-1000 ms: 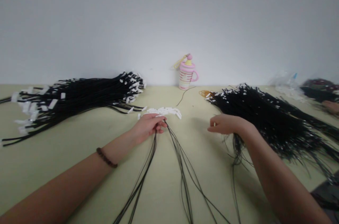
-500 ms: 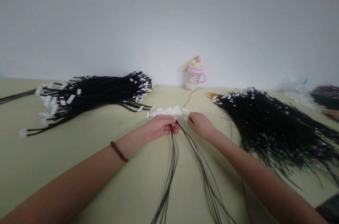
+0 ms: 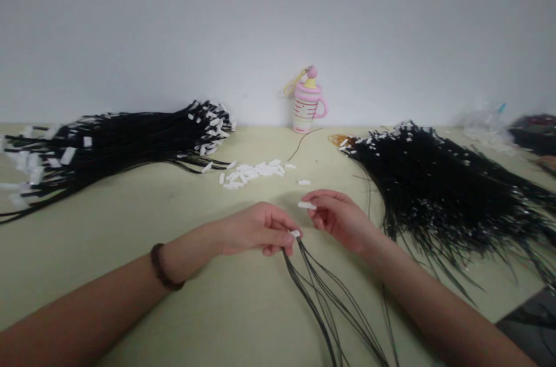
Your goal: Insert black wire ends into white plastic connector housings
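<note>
My left hand [image 3: 263,229] is closed on a few black wires [image 3: 324,292], which hang down from the fingers to the near edge of view. A small white connector [image 3: 295,234] sits on the wires at the fingertips. Between thumb and fingers my right hand [image 3: 336,213] pinches another white connector [image 3: 306,205], held above the table just up and right of the left hand. Beyond both hands lies a loose pile of white connectors [image 3: 256,172], and a single white connector [image 3: 304,182] rests apart to its right.
A thick bundle of black wires with white ends [image 3: 134,135] lies at left. Another large black wire bundle [image 3: 434,182] spreads at right. A pink lidded mug [image 3: 304,106] stands against the wall [image 3: 195,25]. Clear plastic bags [image 3: 489,129] lie at far right.
My right hand has come back from the pile's right end, now showing a white connector in its fingers. My left hand with the wires appears lower; the view has shifted too.
</note>
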Demonstrator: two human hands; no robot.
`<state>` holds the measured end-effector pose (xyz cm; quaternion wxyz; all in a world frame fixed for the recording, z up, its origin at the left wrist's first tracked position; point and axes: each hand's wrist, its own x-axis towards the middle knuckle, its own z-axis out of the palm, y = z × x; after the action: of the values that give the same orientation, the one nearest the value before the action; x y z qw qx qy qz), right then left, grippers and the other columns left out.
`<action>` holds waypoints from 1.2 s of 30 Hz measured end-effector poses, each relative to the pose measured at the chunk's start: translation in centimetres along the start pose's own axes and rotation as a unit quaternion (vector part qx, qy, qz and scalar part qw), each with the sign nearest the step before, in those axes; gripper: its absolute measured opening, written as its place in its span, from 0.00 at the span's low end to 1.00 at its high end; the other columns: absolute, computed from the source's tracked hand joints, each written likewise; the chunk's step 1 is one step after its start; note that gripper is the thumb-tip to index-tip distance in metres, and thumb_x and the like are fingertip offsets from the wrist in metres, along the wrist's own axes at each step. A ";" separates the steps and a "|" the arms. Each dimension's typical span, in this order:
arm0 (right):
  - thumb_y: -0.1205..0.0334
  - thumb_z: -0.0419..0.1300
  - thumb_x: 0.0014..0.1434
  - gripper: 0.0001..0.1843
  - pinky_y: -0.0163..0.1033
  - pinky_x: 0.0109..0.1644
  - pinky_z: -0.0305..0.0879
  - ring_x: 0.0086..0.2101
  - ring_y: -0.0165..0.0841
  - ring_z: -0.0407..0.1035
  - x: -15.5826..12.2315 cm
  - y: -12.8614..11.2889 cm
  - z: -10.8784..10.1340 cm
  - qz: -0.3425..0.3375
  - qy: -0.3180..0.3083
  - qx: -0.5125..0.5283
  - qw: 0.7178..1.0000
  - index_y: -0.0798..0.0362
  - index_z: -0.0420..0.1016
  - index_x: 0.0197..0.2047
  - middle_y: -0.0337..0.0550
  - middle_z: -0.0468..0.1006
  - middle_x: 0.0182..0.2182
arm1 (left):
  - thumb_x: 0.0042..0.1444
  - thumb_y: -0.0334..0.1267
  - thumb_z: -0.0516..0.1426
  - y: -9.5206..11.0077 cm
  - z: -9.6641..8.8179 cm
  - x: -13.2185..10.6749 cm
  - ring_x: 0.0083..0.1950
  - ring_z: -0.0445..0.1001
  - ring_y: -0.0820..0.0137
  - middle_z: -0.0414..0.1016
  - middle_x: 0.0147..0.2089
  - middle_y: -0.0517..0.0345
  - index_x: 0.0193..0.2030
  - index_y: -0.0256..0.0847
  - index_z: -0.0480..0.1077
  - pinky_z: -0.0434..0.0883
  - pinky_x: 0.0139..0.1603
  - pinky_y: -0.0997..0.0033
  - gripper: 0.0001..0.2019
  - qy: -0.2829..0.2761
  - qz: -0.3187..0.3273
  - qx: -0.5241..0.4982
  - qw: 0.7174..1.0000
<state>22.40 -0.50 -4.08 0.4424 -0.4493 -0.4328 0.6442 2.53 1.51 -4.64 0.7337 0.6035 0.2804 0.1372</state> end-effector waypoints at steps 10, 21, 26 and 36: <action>0.65 0.64 0.44 0.09 0.29 0.25 0.58 0.21 0.22 0.62 -0.3 0.7 0.7 0.021 -0.024 0.072 0.997 0.58 0.77 0.32 0.39 0.73 0.21 | 0.52 0.38 0.58 -0.6 0.3 0.6 0.29 0.66 0.75 0.71 0.29 0.56 0.34 0.36 0.74 0.62 0.28 0.76 0.07 0.049 0.019 -0.173 0.983; 0.63 0.63 0.46 0.06 0.31 0.27 0.57 0.22 0.24 0.62 -0.5 0.1 0.6 -0.112 -0.009 -0.148 0.983 0.56 0.72 0.29 0.38 0.73 0.23 | 0.52 0.35 0.57 -0.5 -0.3 0.8 0.26 0.62 0.76 0.66 0.25 0.59 0.28 0.35 0.72 0.60 0.26 0.77 0.06 0.071 0.019 -0.161 0.984; 0.65 0.63 0.45 0.03 0.32 0.27 0.56 0.23 0.25 0.61 -0.6 -0.1 0.5 -0.130 0.017 -0.171 0.976 0.55 0.74 0.27 0.37 0.72 0.22 | 0.52 0.34 0.57 -0.6 -0.3 0.7 0.27 0.62 0.75 0.66 0.25 0.58 0.27 0.34 0.71 0.60 0.27 0.76 0.06 0.064 0.019 -0.162 0.984; 0.64 0.63 0.46 0.05 0.33 0.30 0.60 0.25 0.26 0.64 -0.7 0.1 0.6 -0.149 0.014 -0.193 0.970 0.56 0.74 0.28 0.39 0.74 0.24 | 0.54 0.34 0.56 -0.6 -0.4 0.8 0.27 0.63 0.76 0.66 0.25 0.60 0.28 0.34 0.71 0.62 0.28 0.76 0.07 0.043 0.032 -0.154 0.987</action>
<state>21.99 -1.28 -3.94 0.4441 -0.4661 -0.6046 0.4691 2.83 2.14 -5.51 0.8004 0.4856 0.2675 0.2281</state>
